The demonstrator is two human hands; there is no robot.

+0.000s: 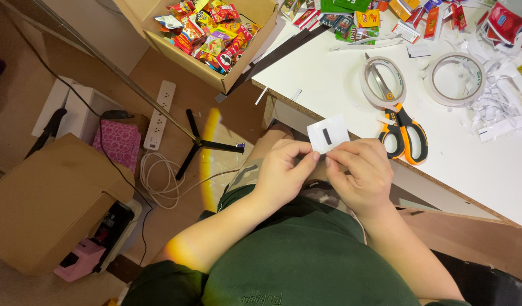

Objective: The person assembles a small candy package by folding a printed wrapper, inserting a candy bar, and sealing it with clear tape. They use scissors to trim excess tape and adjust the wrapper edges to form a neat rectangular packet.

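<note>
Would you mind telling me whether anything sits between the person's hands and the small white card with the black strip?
Nothing visible does: the left hand and right hand both already pinch the lower edge of the small white card with the black strip, held up in front of the white table edge.

Small card held between left hand and right hand before the table edge, scissors on the table just right of it, tape rolls behind, snack box far left

The white-topped desk runs off the top and right edges; the open cardboard box of snack packets is cropped above.
</note>
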